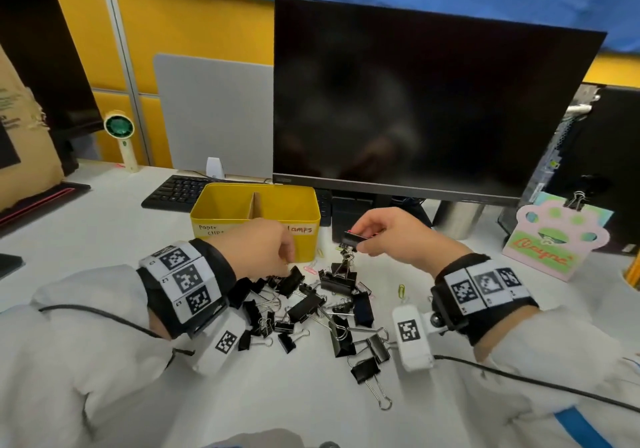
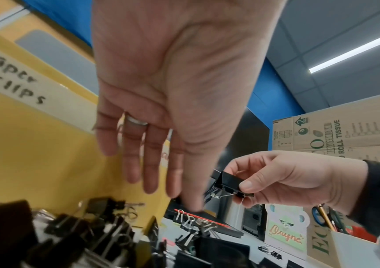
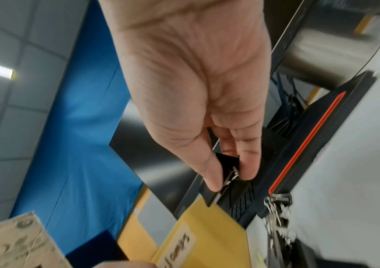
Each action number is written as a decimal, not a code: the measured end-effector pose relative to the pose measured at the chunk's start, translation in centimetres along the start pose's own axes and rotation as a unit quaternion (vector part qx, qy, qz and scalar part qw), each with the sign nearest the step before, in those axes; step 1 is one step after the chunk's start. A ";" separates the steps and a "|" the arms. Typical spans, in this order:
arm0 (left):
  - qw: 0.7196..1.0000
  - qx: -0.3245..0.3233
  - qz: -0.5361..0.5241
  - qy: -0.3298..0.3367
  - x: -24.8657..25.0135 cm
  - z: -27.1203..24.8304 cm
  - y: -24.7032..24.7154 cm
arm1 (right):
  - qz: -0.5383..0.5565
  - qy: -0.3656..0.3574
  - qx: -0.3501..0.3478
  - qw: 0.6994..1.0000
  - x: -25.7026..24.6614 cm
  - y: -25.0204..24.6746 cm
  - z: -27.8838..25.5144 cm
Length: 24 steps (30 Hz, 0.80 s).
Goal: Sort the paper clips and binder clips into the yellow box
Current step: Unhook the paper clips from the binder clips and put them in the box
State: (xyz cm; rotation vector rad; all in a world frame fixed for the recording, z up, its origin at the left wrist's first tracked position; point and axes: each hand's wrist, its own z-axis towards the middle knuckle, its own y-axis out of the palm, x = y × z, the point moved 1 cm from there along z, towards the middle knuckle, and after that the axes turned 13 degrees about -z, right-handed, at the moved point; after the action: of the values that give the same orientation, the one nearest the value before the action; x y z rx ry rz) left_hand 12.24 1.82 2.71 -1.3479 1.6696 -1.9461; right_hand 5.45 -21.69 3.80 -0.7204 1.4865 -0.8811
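The yellow box [image 1: 304, 221] stands behind the pile, split by a cardboard divider, with labels reading "paper clips" [image 2: 12, 79] and "clamps". My right hand [image 1: 360, 240] pinches a black binder clip [image 1: 355, 239] between thumb and fingers to the right of the box; more clips [image 1: 345, 259] dangle from it above the desk. The same pinch shows in the right wrist view [image 3: 226, 161]. My left hand [image 1: 289, 260] hangs in front of the box with straight fingers [image 2: 152, 172] pointing down at the binder clip pile [image 1: 311, 309], holding nothing. A green paper clip [image 1: 401, 290] and a pink one [image 1: 310, 269] lie nearby.
A dark monitor [image 1: 433, 101] stands right behind the box, with a keyboard [image 1: 176, 191] to its left. A paw-shaped card [image 1: 554, 240] leans at the right, a cardboard box [image 1: 20, 136] and a small fan [image 1: 119, 129] stand at the left. Cables trail from both wrists.
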 end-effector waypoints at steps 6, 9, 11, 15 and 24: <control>0.993 -0.108 -0.035 0.020 3.5 -1.6 1.6 | -0.098 0.115 0.018 0.988 3.3 -1.3 -2.4; 0.990 -0.137 -0.007 0.010 3.8 -1.7 2.5 | -0.119 0.173 0.001 0.978 5.6 -0.8 -3.6; 0.990 -0.141 0.013 0.013 3.8 -1.5 2.9 | -0.118 0.201 0.008 0.973 7.1 -0.5 -4.1; 0.994 -0.110 0.014 -0.015 3.6 -0.7 3.2 | -0.111 0.225 0.043 0.967 8.8 -0.2 -4.8; 0.965 -0.087 0.221 -0.110 2.3 -0.6 1.0 | -0.123 0.050 -0.061 0.989 6.5 0.7 -4.8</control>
State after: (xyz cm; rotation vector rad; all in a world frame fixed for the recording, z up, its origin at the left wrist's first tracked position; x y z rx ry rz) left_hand 10.15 0.33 3.01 -1.0774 1.8657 -1.3773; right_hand 0.00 -26.27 -0.15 -0.9773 1.5723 -1.0320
